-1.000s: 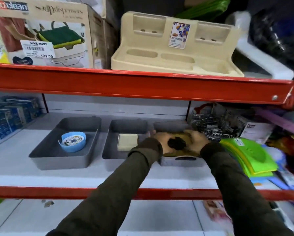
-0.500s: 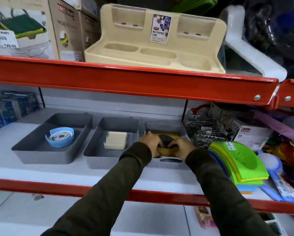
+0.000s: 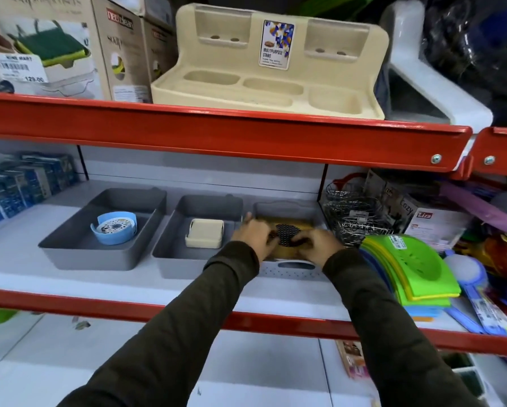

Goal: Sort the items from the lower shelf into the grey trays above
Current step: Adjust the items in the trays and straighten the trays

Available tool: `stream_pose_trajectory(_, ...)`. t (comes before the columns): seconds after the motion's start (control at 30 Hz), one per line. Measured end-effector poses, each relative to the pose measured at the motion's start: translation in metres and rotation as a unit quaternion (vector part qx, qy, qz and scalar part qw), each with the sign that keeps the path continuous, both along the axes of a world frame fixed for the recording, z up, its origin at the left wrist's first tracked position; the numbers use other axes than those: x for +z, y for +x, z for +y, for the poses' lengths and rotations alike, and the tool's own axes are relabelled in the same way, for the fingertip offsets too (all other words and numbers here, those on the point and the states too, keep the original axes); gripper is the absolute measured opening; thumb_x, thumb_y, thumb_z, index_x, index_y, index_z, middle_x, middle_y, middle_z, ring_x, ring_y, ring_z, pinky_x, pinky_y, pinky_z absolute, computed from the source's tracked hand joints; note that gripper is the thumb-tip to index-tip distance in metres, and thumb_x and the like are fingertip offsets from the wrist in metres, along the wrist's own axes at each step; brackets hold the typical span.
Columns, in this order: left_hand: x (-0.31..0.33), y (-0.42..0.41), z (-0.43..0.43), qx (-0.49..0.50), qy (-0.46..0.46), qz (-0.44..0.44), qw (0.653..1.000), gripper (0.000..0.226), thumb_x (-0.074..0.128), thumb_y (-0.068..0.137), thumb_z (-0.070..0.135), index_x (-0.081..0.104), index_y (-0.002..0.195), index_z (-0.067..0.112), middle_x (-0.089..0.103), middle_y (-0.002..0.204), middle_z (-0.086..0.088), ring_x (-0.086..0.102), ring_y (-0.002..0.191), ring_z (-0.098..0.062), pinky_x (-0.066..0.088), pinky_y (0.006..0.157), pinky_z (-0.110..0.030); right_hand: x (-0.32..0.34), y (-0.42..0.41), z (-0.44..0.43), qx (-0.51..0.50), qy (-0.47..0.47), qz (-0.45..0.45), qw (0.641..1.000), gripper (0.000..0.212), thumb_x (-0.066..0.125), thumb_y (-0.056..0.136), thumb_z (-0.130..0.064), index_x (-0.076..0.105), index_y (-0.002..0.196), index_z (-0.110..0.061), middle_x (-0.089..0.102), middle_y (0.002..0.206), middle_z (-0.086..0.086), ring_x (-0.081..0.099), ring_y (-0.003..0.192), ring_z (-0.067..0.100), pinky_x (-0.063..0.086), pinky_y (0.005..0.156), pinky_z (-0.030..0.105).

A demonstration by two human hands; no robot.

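Three grey trays stand side by side on the middle shelf. A round blue holder (image 3: 115, 228) lies in the left tray (image 3: 79, 254). A cream square holder (image 3: 204, 233) sits in the middle tray (image 3: 173, 254). Both my hands reach into the right tray (image 3: 290, 271), a paler one with a handle slot. My left hand (image 3: 253, 235) and my right hand (image 3: 317, 243) grip a yellow-tan item with a round black mesh centre (image 3: 287, 234). My hands hide most of that item.
Wire baskets (image 3: 355, 212) and boxes crowd right of the trays, with stacked green plastic pieces (image 3: 408, 268) in front. Blue packets (image 3: 20, 183) sit far left. A beige multipurpose stand (image 3: 273, 66) and cartons fill the top shelf. The red shelf beam (image 3: 217, 133) hangs overhead.
The view has shifted so the shelves sit more to the left. My hands stay over the right tray, holding the mesh-centred item, which now sits a little lower between them.
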State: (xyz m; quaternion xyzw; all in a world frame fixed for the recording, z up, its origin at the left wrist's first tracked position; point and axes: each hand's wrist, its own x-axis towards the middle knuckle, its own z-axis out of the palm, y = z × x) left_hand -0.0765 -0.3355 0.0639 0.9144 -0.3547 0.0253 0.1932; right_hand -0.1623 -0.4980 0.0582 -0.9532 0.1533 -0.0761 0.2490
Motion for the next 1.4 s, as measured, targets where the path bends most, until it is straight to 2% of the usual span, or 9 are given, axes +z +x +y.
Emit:
stream_pose_trajectory(0.1,-0.003,-0.007,0.030,0.092,-0.101,-0.052,0.989,0.038,0.045,0.097,0.042,0.064,0.113,0.013,0.067,0.108,-0.014,0.066,0.103,-0.032,0.055,0.090,-0.038,0.002,-0.016,0.018,-0.001,0.036,-0.088,0.995,0.018,0.063,0.090,-0.019,0.071,0.106,-0.019,0.072,0.114,0.003,0.067,0.105,0.019,0.051,0.100,0.035)
stream_pose_trajectory(0.2,-0.012,-0.016,0.065,0.132,-0.081,-0.021,0.988,0.047,0.041,0.096,0.047,0.055,0.125,0.012,0.059,0.122,-0.015,0.062,0.107,-0.036,0.052,0.091,-0.041,0.001,-0.029,0.049,0.005,-0.023,-0.024,0.999,0.021,0.054,0.090,-0.035,0.072,0.101,-0.030,0.073,0.110,0.001,0.067,0.097,0.022,0.055,0.090,0.037)
stream_pose_trajectory(0.33,-0.027,-0.041,0.112,0.074,-0.070,-0.065,0.993,0.036,0.040,0.095,0.040,0.063,0.103,0.014,0.067,0.105,-0.013,0.065,0.095,-0.033,0.054,0.085,-0.037,-0.006,-0.046,0.092,-0.017,-0.111,-0.003,0.994,0.036,0.043,0.087,-0.047,0.065,0.114,-0.036,0.069,0.116,0.006,0.061,0.107,0.030,0.045,0.097,0.038)
stream_pose_trajectory(0.63,-0.029,-0.090,0.164,-0.036,-0.026,-0.097,0.994,0.042,0.042,0.088,0.023,0.055,0.127,0.014,0.060,0.124,-0.009,0.055,0.114,-0.028,0.042,0.102,-0.038,-0.016,-0.092,0.152,-0.062,-0.156,0.013,0.986,0.043,0.038,0.089,-0.040,0.054,0.128,-0.038,0.055,0.139,0.005,0.043,0.127,0.029,0.027,0.107,0.050)
stream_pose_trajectory(0.8,-0.028,-0.107,0.176,-0.047,-0.023,-0.106,0.993,0.043,0.043,0.087,0.023,0.055,0.128,0.016,0.061,0.123,-0.008,0.056,0.112,-0.028,0.044,0.100,-0.038,-0.014,-0.113,0.168,-0.070,-0.147,0.018,0.987,0.040,0.039,0.088,-0.045,0.056,0.124,-0.036,0.059,0.133,0.001,0.046,0.125,0.026,0.025,0.109,0.052)
stream_pose_trajectory(0.97,-0.030,-0.101,0.191,-0.042,-0.075,-0.105,0.991,0.056,0.045,0.087,0.018,0.044,0.143,0.018,0.051,0.140,-0.007,0.045,0.132,-0.029,0.031,0.118,-0.039,-0.006,-0.113,0.188,-0.078,-0.158,-0.032,0.984,0.041,0.041,0.091,-0.035,0.053,0.130,-0.035,0.056,0.134,-0.002,0.044,0.130,0.025,0.004,0.118,0.055)
stream_pose_trajectory(1.13,-0.005,-0.030,0.235,0.149,-0.003,-0.109,0.983,0.061,0.050,0.090,0.020,0.034,0.147,0.005,0.042,0.150,-0.017,0.035,0.143,-0.033,0.016,0.125,-0.043,0.002,-0.084,0.226,0.010,-0.122,-0.100,0.987,0.046,0.042,0.091,-0.022,0.051,0.135,-0.030,0.055,0.136,-0.001,0.044,0.130,0.022,0.019,0.115,0.042)
stream_pose_trajectory(1.23,0.001,0.000,0.268,0.177,0.097,-0.052,0.978,0.055,0.049,0.090,0.017,0.041,0.143,0.006,0.047,0.146,-0.017,0.039,0.139,-0.036,0.026,0.120,-0.044,-0.002,-0.063,0.254,0.058,-0.116,-0.055,0.990,0.044,0.041,0.093,-0.024,0.051,0.136,-0.027,0.055,0.139,0.000,0.047,0.129,0.023,0.028,0.110,0.037)
stream_pose_trajectory(1.4,-0.014,-0.001,0.286,0.130,0.043,-0.033,0.990,0.055,0.050,0.084,0.006,0.046,0.139,0.012,0.052,0.139,-0.011,0.048,0.130,-0.031,0.047,0.104,-0.042,-0.008,-0.053,0.270,0.050,-0.108,-0.034,0.992,0.042,0.040,0.092,-0.028,0.052,0.132,-0.027,0.059,0.136,0.003,0.050,0.125,0.026,0.031,0.105,0.039)
